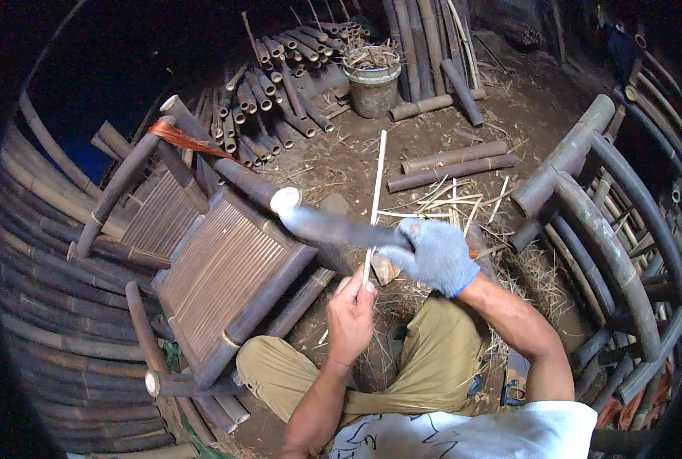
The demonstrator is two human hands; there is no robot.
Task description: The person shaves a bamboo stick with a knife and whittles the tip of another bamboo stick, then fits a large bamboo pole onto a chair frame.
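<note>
My bare left hand (pixel 351 315) pinches the lower end of a thin pale bamboo strip (pixel 376 183) that stands up and away from me over the dirt floor. My right hand (pixel 435 255), in a grey knitted glove with a blue cuff, grips the handle of a broad-bladed knife (pixel 333 228). The blade points left and lies across the strip just above my left hand. A dark bamboo chair frame (pixel 218 268) with slatted panels lies tipped right by my left knee.
Curved bamboo furniture frames (pixel 593 206) stand at right, stacked dark bamboo poles (pixel 42 306) at left. Cut bamboo pieces (pixel 272 92) are piled beyond, beside a grey bucket (pixel 372 84) of scraps. Loose poles (pixel 452 164) and shavings lie on the dirt ahead.
</note>
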